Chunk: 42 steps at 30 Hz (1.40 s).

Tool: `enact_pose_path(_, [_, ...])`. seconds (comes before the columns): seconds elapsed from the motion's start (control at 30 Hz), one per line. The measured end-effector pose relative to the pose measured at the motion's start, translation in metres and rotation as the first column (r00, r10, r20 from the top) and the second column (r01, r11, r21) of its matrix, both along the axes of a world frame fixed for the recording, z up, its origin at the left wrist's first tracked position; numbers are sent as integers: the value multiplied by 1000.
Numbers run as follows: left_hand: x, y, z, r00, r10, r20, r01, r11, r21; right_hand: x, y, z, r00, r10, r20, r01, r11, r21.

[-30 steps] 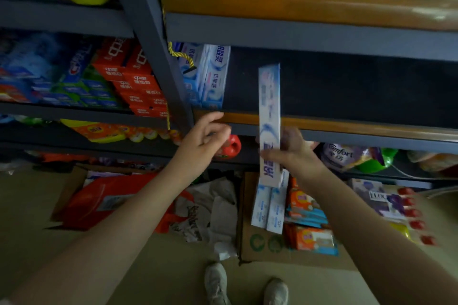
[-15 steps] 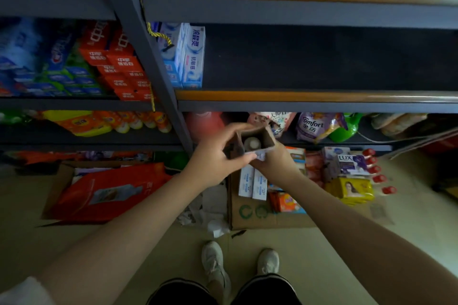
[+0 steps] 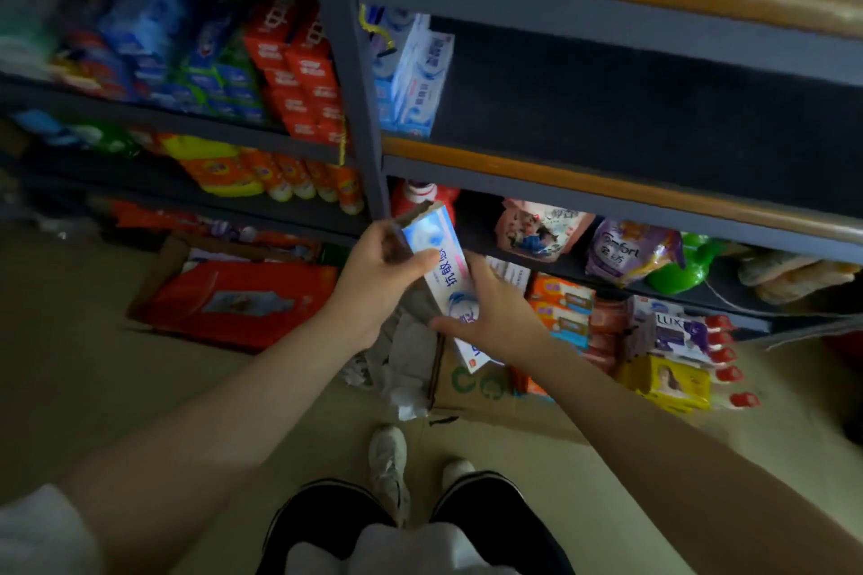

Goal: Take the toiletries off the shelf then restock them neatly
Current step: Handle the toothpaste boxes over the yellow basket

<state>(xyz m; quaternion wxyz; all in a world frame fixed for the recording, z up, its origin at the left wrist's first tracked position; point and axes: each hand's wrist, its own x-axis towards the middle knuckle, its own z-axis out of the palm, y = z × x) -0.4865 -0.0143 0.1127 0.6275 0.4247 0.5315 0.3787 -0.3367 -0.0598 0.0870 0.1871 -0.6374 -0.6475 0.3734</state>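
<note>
A long white-and-blue toothpaste box (image 3: 443, 275) is held between both hands in front of the shelving, tilted, its open end flap pointing up-left. My left hand (image 3: 380, 280) grips its upper end with the thumb across the face. My right hand (image 3: 495, 317) holds its lower end, fingers wrapped round it. On the dark middle shelf (image 3: 607, 182) a few matching toothpaste boxes (image 3: 415, 79) stand upright at the far left, by the grey post (image 3: 348, 75). The rest of that shelf is bare.
A cardboard carton (image 3: 471, 388) on the floor below my hands holds more boxes and orange packs. Soap, bottles and refill pouches crowd the bottom shelf and floor at right. The left bay is packed with red and blue toothpaste boxes. My feet stand near the carton.
The box was held upright at shelf height in my right hand; it came down and both hands took it. Its printed face now shows instead of its open end.
</note>
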Motion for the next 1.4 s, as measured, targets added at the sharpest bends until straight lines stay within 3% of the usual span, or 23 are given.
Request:
enact_pose_path(0.1, [-15, -29, -5, 982, 187, -18, -188, 980, -59, -17, -9, -13, 988, 153, 26, -151, 986, -69])
enact_pose_path(0.23, [-48, -71, -17, 955, 297, -9, -296, 950, -101, -45, -13, -32, 938, 341, 66, -328, 932, -155])
enact_pose_path(0.3, [-80, -94, -27, 919, 368, -143, -386, 913, -132, -64, -9, -39, 915, 393, 89, -367, 905, -215])
enact_pose_path(0.37, [-125, -123, -39, 847, 385, -366, -431, 901, -50, -91, -5, -40, 903, 422, 81, -390, 884, -256])
enact_pose_path(0.43, [-174, -158, -49, 691, 261, -674, -355, 935, -3, -127, 0, -38, 885, 463, 52, -437, 864, -250])
enact_pose_path(0.5, [-222, -192, -55, 553, 195, -810, -362, 932, -24, -174, 6, -33, 849, 528, 18, -513, 832, -211])
enact_pose_path(0.63, [-315, -238, -55, 443, 269, -856, -573, 818, -40, -289, 8, -6, 777, 624, -82, -629, 766, -134])
enact_pose_path(0.77, [-413, -258, -56, 422, 313, -851, -667, 743, -58, -411, 16, 8, 756, 641, -135, -647, 763, 0])
enact_pose_path(0.87, [-489, -264, -53, 406, 289, -867, -688, 721, -81, -495, 28, 9, 739, 662, -123, -666, 746, 14])
enact_pose_path(1.0, [-579, -240, -37, 395, 278, -876, -634, 773, -41, -579, 56, -5, 725, 687, -45, -688, 724, -47])
enact_pose_path(1.2, [-683, -142, 9, 379, 420, -825, -526, 831, 181, -658, 130, -24, 698, 702, 145, -698, 711, -85])
enact_pose_path(1.4, [-805, -39, 12, 379, 392, -838, -445, 871, 206, -765, 231, -38, 674, 700, 234, -709, 702, -58])
